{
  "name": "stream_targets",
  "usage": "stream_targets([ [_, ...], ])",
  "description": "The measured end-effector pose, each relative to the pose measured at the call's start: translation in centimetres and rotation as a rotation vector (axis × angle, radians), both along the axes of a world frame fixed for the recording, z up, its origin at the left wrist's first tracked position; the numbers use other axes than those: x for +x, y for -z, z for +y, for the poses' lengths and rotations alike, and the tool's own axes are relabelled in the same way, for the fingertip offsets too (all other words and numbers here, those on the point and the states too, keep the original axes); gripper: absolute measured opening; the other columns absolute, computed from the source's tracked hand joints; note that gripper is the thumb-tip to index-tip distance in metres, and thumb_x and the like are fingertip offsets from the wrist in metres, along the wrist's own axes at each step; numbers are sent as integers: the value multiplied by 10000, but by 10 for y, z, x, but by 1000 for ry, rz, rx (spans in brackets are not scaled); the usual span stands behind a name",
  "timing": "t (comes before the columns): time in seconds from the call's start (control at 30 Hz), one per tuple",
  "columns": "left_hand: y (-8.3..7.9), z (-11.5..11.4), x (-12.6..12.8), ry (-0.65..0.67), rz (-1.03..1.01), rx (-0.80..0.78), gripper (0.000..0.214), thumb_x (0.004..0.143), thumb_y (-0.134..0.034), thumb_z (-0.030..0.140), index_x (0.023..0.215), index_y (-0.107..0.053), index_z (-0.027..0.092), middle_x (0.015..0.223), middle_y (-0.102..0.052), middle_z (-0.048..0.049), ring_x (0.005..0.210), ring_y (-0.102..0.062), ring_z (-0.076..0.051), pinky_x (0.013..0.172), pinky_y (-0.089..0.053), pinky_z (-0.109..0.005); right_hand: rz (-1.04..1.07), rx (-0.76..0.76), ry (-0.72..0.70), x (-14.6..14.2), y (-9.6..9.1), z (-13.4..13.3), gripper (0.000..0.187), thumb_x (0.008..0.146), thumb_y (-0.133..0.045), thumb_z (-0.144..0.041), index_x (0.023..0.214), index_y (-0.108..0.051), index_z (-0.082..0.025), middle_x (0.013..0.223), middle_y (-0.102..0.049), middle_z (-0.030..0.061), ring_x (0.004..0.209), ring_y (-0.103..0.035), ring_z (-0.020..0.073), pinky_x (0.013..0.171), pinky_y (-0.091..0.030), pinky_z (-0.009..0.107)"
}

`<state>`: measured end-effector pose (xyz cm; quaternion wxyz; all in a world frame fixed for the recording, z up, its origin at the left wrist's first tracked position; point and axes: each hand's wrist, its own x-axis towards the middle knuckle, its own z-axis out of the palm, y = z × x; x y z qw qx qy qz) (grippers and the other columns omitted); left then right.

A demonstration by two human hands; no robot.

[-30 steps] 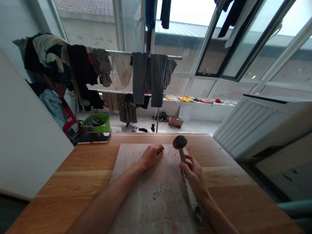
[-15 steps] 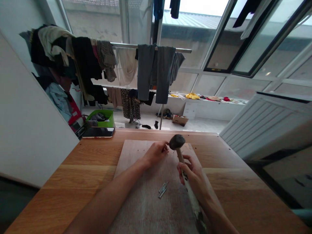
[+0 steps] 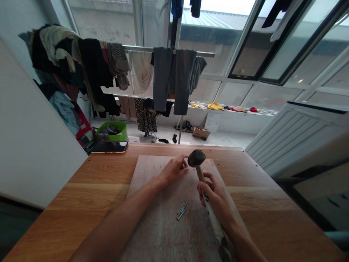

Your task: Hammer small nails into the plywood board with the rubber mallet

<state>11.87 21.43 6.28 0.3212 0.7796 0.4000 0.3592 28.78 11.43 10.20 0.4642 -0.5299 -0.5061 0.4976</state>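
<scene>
My right hand (image 3: pixel 211 189) is wrapped round the handle of a hammer (image 3: pixel 196 158). Its dark, rounded head is raised just right of my left fingertips. My left hand (image 3: pixel 177 168) rests near the far edge of a pale wooden board (image 3: pixel 147 174), thumb and fingers pinched on what looks like a nail, mostly hidden by the fingers. Several loose nails (image 3: pixel 181 211) lie in a small pile on the board, nearer to me. Small dark spots show on the board left of my left hand, and thin upright shapes stand close by the hammer head.
The board lies on a wooden table (image 3: pixel 89 193). A phone (image 3: pixel 109 147) lies at the table's far left corner. Beyond stand a rack with hanging clothes (image 3: pixel 163 80), a green basket (image 3: pixel 121 133) and a cardboard box (image 3: pixel 201 133). A white ribbed panel (image 3: pixel 297 138) borders the right side.
The hammer head has shifted very slightly left, towards my left fingers. Both hands keep their hold, and the loose nails lie as before. The whole view has tilted a little.
</scene>
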Motion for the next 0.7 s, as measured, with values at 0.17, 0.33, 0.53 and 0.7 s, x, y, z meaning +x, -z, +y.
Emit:
stream_targets([
  [0.17, -43, -14, -13, 13, 249, 76, 341, 820, -686, 295, 1124, -594, 170, 1152, -594, -93, 851, -611, -175, 786, -513, -317, 24, -2, 46, 1, -4, -1, 392, 751, -662, -467, 1008, -514, -210, 557, -556, -78, 366, -485, 111, 366, -372, 229],
  [0.33, -80, -58, -15, 317, 744, 36, 180, 776, -692, 353, 787, -680, 174, 740, -663, -62, 659, -614, -221, 607, -490, -326, 6, 1, 83, 1, -7, -1, 391, 737, -651, -463, 993, -506, -205, 548, -553, -76, 370, -465, 100, 368, -350, 223],
  [0.53, -60, -96, 11, 369, 905, 196, 100, 813, -621, 156, 829, -715, 126, 798, -736, -117, 682, -683, -226, 612, -528, -301, 12, 19, 83, 2, -5, 1, 402, 723, -670, -472, 970, -500, -206, 533, -541, -82, 375, -461, 101, 367, -348, 218],
  [0.7, -53, -98, 19, 447, 886, 288, 115, 816, -604, 101, 878, -700, 114, 868, -751, -126, 763, -702, -247, 675, -557, -324, 34, 19, 86, 1, -4, 2, 406, 724, -666, -476, 978, -499, -207, 540, -536, -86, 381, -455, 102, 372, -360, 222],
])
